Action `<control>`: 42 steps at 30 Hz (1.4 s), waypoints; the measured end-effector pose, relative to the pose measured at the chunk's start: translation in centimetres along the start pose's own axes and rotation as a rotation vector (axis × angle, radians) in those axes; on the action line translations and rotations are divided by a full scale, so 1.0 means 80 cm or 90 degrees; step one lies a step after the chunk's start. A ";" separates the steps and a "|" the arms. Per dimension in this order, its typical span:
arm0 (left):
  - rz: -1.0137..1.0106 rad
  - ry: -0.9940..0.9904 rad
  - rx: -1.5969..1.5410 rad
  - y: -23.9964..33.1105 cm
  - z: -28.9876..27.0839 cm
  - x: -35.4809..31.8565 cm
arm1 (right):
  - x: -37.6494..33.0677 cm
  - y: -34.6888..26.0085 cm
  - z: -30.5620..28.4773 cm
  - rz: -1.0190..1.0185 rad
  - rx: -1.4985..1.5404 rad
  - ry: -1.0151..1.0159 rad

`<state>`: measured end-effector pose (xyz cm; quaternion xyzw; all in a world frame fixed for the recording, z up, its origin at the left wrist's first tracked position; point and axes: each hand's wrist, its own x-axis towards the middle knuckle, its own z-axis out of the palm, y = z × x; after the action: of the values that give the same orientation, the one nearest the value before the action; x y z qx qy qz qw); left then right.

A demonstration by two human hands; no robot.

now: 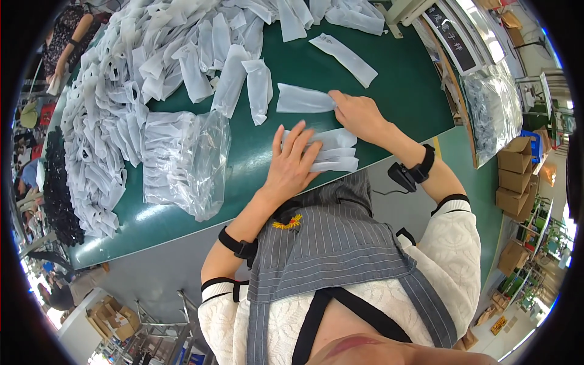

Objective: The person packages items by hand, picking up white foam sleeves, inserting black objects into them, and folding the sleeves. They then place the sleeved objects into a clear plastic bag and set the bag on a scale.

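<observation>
With the fingertips of my right hand (pixel 363 118) I pinch the right end of a frosted white plastic sleeve (pixel 304 99), which stretches leftward over the green tabletop. My left hand (pixel 293 159) lies with fingers spread on the left part of a small stack of similar sleeves (pixel 334 159) near the table's front edge. The fingers and palm hide the left ends of that stack. What the sleeves contain cannot be made out. Beyond my hands a single loose sleeve (pixel 345 59) lies slantwise.
A large heap of frosted sleeves (pixel 121 79) covers the table's left and far side. Left of my left hand stands a clear bag packed with sleeves (pixel 182 161). Black items (pixel 61 188) are piled at the far left edge. A plastic-wrapped bundle (pixel 491 115) lies at the right.
</observation>
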<state>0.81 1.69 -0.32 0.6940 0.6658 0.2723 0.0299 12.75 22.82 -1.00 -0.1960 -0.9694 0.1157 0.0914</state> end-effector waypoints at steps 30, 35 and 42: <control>-0.032 -0.040 0.015 -0.009 -0.023 0.009 | 0.034 0.012 -0.034 0.006 0.406 -0.210; -0.031 -0.037 0.020 -0.020 -0.036 0.010 | 0.026 -0.017 -0.024 -0.077 0.410 -0.354; -0.096 -0.054 -0.024 -0.025 -0.019 0.005 | -0.019 -0.074 -0.034 -0.269 0.043 -0.096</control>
<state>-1.64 1.78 0.28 0.6519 0.7093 0.2520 0.0916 12.64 17.43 2.95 0.0235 -0.9886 0.1410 0.0476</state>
